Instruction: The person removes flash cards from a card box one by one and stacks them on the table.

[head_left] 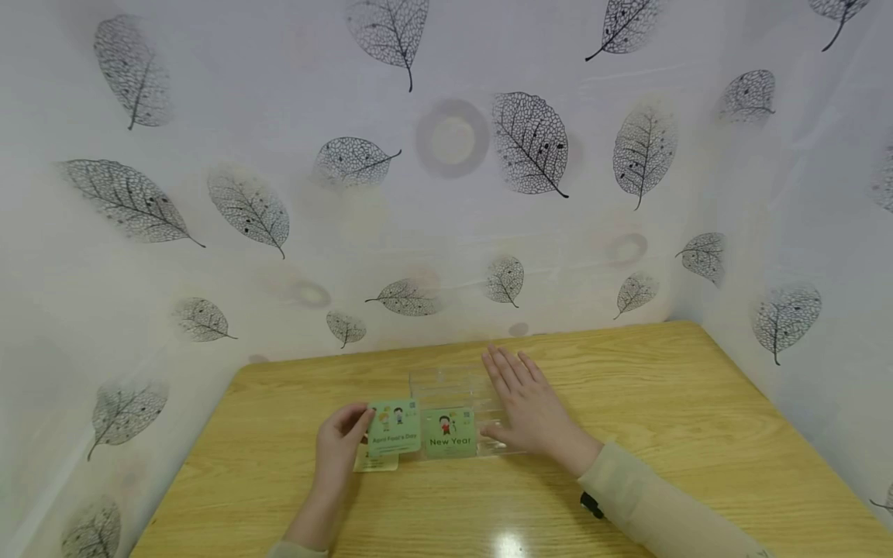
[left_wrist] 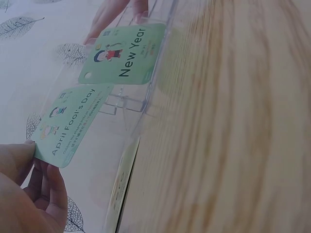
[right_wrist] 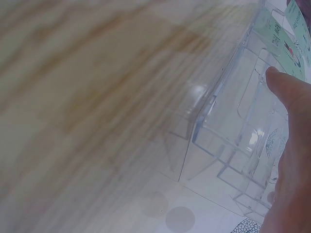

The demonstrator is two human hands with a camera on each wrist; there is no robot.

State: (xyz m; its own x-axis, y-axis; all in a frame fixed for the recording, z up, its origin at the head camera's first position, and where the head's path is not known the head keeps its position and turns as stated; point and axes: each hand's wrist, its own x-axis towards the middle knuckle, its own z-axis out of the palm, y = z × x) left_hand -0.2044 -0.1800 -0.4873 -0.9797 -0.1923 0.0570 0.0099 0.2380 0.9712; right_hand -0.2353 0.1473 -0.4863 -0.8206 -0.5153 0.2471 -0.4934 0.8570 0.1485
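Observation:
My left hand pinches a green "April Fool's Day" card by its left edge, thumb in front. The card is held just left of a clear plastic tiered holder. In that holder's front tier leans a green "New Year" card. Over the holder's right part lies my right hand, fingers straight and thumb spread toward the New Year card; the right wrist view shows the thumb at the holder's front. Below the held card, a yellowish card or stack of cards rests on the table, partly hidden.
The holder stands on a wood-grain table. Behind and at both sides hangs a pale curtain printed with leaf skeletons. A small black object shows beneath the right sleeve.

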